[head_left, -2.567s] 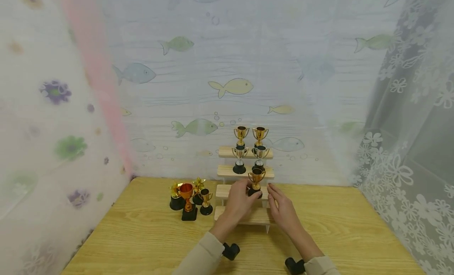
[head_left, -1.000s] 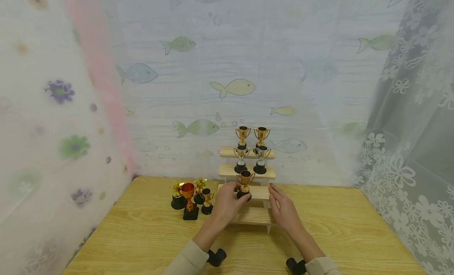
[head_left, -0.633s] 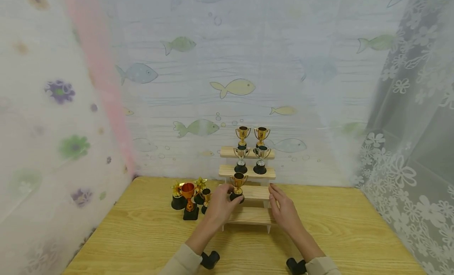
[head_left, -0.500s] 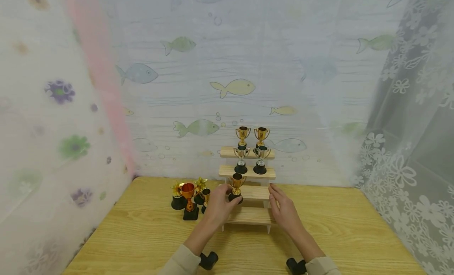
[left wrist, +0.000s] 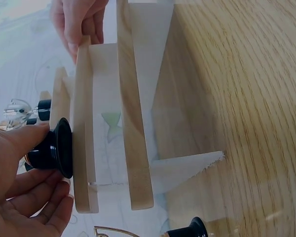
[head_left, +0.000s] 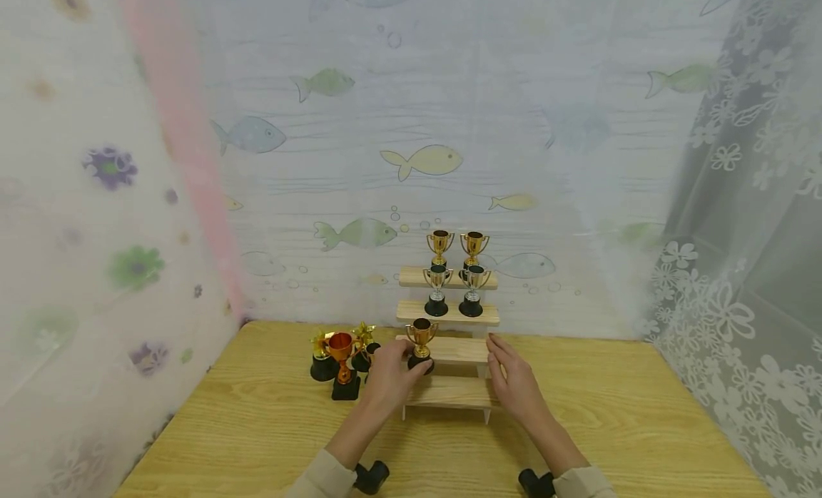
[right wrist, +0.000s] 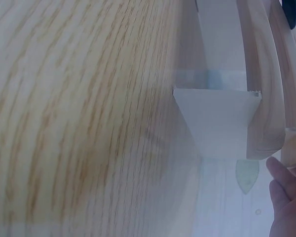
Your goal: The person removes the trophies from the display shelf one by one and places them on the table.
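In the head view, my left hand (head_left: 388, 373) pinches the black base of a small bronze-gold trophy cup (head_left: 421, 334) between thumb and fingers. The cup is upright at the left end of the third shelf down on a stepped wooden display stand (head_left: 452, 392); in the left wrist view its black base (left wrist: 63, 148) lies right against the shelf's surface. My right hand (head_left: 514, 380) rests its extended fingers against the stand's right end. Two gold cups (head_left: 474, 247) occupy the top shelf, and two silver cups (head_left: 437, 278) the second.
Left of the stand, an orange-red trophy cup (head_left: 342, 348) and two gold star trophies (head_left: 321, 341) stand on the wooden table (head_left: 257, 412). Another small gold cup (head_left: 372, 351) is partly hidden behind my left hand. A fish-patterned curtain (head_left: 411, 127) hangs behind.
My left hand has carried the bronze-gold cup leftward along the third shelf, from its right part to its left end. The right hand stays at the stand's right end.
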`<state>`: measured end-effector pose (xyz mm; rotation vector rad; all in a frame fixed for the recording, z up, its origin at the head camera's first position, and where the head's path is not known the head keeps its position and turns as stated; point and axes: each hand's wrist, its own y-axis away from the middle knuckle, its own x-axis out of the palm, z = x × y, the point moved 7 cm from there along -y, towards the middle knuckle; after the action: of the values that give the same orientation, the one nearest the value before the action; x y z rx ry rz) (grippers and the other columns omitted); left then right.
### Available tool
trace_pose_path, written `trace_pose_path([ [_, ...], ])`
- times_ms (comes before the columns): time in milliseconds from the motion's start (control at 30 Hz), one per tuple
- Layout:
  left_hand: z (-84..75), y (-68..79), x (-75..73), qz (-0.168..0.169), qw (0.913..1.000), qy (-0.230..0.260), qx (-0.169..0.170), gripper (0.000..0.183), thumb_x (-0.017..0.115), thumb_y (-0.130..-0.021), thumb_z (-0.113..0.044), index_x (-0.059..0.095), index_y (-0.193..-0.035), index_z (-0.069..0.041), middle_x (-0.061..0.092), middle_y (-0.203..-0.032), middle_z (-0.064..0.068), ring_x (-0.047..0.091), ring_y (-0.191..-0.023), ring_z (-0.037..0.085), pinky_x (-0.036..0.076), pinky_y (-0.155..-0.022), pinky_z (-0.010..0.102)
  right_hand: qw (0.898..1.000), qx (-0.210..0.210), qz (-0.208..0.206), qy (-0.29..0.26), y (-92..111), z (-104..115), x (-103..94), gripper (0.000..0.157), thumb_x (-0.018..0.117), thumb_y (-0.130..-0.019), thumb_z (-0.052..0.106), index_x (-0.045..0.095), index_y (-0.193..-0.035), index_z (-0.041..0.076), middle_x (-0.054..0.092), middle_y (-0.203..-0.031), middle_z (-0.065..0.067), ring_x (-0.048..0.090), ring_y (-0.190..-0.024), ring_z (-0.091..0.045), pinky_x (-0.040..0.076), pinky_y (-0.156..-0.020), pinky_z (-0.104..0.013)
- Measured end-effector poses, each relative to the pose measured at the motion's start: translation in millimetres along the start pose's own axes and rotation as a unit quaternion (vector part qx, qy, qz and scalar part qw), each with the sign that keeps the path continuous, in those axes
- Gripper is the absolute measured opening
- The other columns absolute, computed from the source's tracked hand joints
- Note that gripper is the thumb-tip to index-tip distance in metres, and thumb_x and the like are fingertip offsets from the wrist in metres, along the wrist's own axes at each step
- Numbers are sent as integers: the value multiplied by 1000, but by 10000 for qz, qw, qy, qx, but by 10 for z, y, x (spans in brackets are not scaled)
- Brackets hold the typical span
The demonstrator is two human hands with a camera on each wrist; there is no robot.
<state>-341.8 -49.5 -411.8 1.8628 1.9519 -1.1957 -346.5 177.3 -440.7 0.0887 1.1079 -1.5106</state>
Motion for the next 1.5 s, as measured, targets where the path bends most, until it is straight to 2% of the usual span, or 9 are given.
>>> trace_pose_path([
  [333, 20, 84, -112, -51, 9998, -191, 29, 32, 80, -91, -25, 73, -109, 0, 70, -104, 12, 65, -100, 29, 56, -82, 46, 10000, -9, 8, -2, 6, -11, -2, 39, 47, -109, 11, 55, -138, -15, 50, -148, -28, 49, -135, -47, 44, -106, -60],
  [500, 34, 128, -180, -56, 9999, -116, 63, 33, 80, -91, -24, 73, -110, 1, 70, -106, 14, 65, -102, 32, 56, -84, 48, 10000, -3, 31, 9, 12, -19, 4, 39, 47, -109, 11, 54, -138, -15, 50, -149, -28, 49, -135, -47, 44, -105, -59],
  [933, 200, 263, -284, -60, 10000, -33, -62, 32, 80, -91, -24, 72, -113, -2, 72, -112, 13, 67, -107, 33, 56, -88, 50, 9999, 91, 82, -9, 21, -8, -3, 39, 47, -110, 11, 54, -138, -15, 50, -148, -29, 48, -135, -48, 43, -106, -60],
  [1133, 305, 301, -343, -65, 9998, -58, -151, 33, 82, -89, -25, 73, -112, -3, 73, -110, 11, 68, -104, 30, 57, -85, 47, 10000, 63, 49, -40, 18, -21, 10, 40, 46, -110, 12, 54, -139, -14, 49, -149, -27, 48, -136, -47, 43, -107, -60],
  [1300, 373, 327, -381, -132, 9998, -29, -165, 26, 84, -86, -22, 74, -104, -4, 74, -101, 6, 70, -94, 24, 58, -79, 43, 10000, 25, 48, -52, 11, -17, 11, 40, 45, -110, 12, 53, -139, -14, 49, -149, -28, 47, -137, -47, 42, -107, -60],
  [1500, 459, 384, -400, -90, 9995, -204, -236, 27, 85, -85, -22, 75, -102, -4, 74, -98, 5, 68, -89, 22, 56, -75, 39, 10000, -11, 14, -57, 10, -29, 13, 39, 46, -110, 12, 54, -138, -15, 49, -148, -29, 48, -136, -47, 43, -107, -59],
])
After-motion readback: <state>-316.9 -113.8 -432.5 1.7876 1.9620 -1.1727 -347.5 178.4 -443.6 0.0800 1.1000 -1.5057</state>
